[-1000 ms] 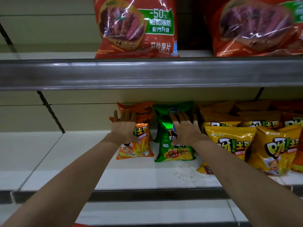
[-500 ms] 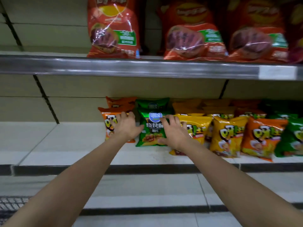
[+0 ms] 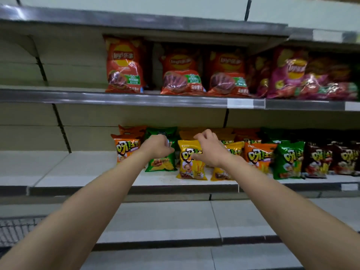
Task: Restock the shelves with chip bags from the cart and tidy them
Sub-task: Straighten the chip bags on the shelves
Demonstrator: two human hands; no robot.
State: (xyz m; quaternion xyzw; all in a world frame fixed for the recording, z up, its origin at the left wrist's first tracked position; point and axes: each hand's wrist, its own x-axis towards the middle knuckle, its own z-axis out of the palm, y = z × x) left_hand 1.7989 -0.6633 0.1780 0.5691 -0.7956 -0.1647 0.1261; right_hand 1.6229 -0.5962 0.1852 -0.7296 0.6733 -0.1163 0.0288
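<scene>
Both arms extended toward middle shelf (image 3: 81, 172), white board with dark front lip.

Left hand (image 3: 156, 147): fingers curled, in front of upper part of green chip bag (image 3: 161, 164). Grip on bag not confirmable; contact point hidden behind knuckles. Bag upright, glossy green, food picture low on front.

Right hand (image 3: 209, 151): thumb and fingers pinching top corner of yellow chip bag (image 3: 190, 162). Bag upright, just beside green one, set nearer the shelf lip. Bright yellow foil, bold black-and-white lettering, cartoon chef and fries below.

Row on same shelf, left to right: orange chip bag (image 3: 125, 149) beside left hand, then green, yellow, second yellow bag (image 3: 224, 172) partly behind right wrist, orange bag (image 3: 257, 154), green bag (image 3: 288, 160), dark brown bags (image 3: 319, 158). More bags stacked behind.

Upper shelf (image 3: 136, 99): tall red chip bags (image 3: 181, 75) standing, magenta bags (image 3: 292, 75) to right, blurred.

Wire mesh (image 3: 17, 228) at lower left edge.
</scene>
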